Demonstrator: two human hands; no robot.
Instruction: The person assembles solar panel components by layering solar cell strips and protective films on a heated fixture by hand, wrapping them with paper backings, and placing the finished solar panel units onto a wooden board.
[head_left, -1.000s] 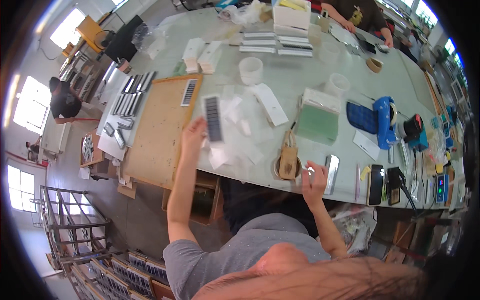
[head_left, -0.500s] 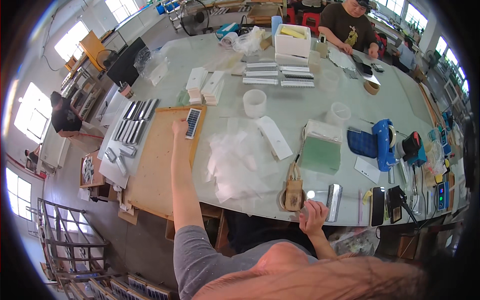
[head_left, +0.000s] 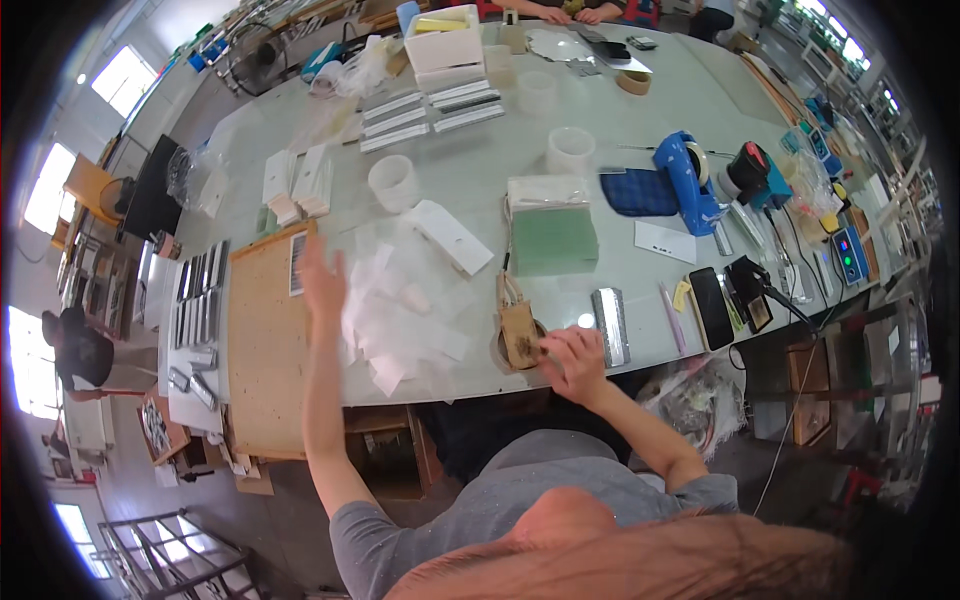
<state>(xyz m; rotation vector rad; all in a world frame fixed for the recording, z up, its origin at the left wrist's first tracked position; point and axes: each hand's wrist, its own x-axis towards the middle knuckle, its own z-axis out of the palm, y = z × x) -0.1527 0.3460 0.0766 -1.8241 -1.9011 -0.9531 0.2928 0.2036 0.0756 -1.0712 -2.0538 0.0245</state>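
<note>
The dark striped panel (head_left: 297, 265) lies at the upper right corner of the wooden board (head_left: 265, 350), partly covered by the blurred left hand (head_left: 323, 285), its fingers spread apart. Well right of the board, the right hand (head_left: 575, 362) curls beside a tan block (head_left: 519, 335); whether it grips anything cannot be told. Farthest right, a blue control box (head_left: 848, 255) has a lit display, too small to read. Loose white sheets (head_left: 400, 320) crowd the board's right side; metal bars (head_left: 208, 315) line its left.

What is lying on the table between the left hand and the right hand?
In the head view, mainly loose whitish sheets and a tan bag-like item beside the right hand.
</note>
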